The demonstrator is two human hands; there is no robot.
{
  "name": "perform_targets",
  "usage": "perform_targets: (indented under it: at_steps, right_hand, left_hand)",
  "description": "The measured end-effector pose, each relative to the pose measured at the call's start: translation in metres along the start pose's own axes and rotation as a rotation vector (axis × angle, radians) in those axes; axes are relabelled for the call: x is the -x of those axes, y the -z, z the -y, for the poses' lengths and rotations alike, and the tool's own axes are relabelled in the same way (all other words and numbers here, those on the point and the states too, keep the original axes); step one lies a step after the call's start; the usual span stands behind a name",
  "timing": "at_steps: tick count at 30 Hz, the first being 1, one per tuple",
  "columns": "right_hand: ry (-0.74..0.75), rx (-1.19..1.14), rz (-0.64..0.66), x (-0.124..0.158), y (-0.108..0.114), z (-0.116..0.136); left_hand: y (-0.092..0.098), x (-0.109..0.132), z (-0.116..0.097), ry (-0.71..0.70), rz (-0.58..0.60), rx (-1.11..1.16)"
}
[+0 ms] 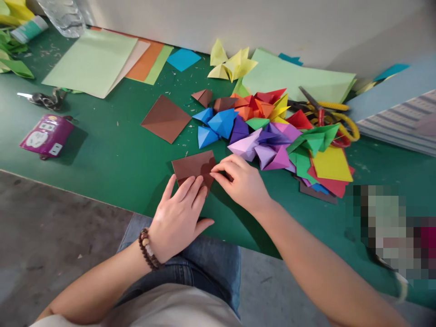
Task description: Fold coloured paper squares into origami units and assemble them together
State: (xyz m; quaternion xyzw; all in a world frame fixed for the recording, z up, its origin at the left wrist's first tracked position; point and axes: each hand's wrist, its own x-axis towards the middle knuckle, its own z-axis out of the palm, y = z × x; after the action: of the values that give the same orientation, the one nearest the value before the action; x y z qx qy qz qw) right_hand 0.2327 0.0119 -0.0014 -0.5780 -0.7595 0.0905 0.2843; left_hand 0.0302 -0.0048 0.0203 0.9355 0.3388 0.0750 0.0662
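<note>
Two hands fold a brown paper (192,165) on the green worktop (112,154).
The brown paper lies just left of and below the pile of folded coloured shapes (259,131), close to it. The left hand (177,213) rests flat and open on the paper's lower part, fingers spread and gripping nothing. The right hand (240,181), directly below the pile, has its fingers curled with the tips pinched on the paper's right edge. A flat brown sheet (165,118) lies left of the pile, and scissors (323,113) lie at the pile's right side.
</note>
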Motion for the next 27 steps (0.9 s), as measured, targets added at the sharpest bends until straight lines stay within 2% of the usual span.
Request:
perform_targets:
  at_steps: [7, 15, 19, 21, 23, 25, 27]
  right_hand:
    - [0.099, 0.070, 0.089, 0.004, 0.005, -0.003]
    - [0.242, 0.110, 0.188, 0.006, 0.009, 0.008]
    - [0.288, 0.047, 0.244, 0.006, 0.010, 0.011]
    - [0.260, -0.048, 0.258, 0.006, 0.012, 0.010]
    - [0.159, -0.127, 0.159, 0.005, 0.013, 0.004]
    - [0.051, -0.127, -0.004, 0.003, 0.015, -0.003]
    - [0.041, -0.069, -0.080, 0.001, 0.016, -0.010]
  left_hand:
    - [0.001, 0.001, 0.005, -0.002, 0.018, 0.060]
    - [0.001, 0.002, 0.007, 0.008, 0.011, 0.074]
    - [0.000, 0.002, 0.006, 0.011, 0.018, 0.075]
    - [-0.001, 0.002, 0.008, 0.008, 0.011, 0.084]
    - [-0.001, 0.002, 0.013, -0.015, 0.003, 0.096]
    - [-0.001, 0.002, 0.021, -0.072, 0.007, 0.108]
    - [0.001, 0.001, 0.032, -0.146, 0.025, 0.121]
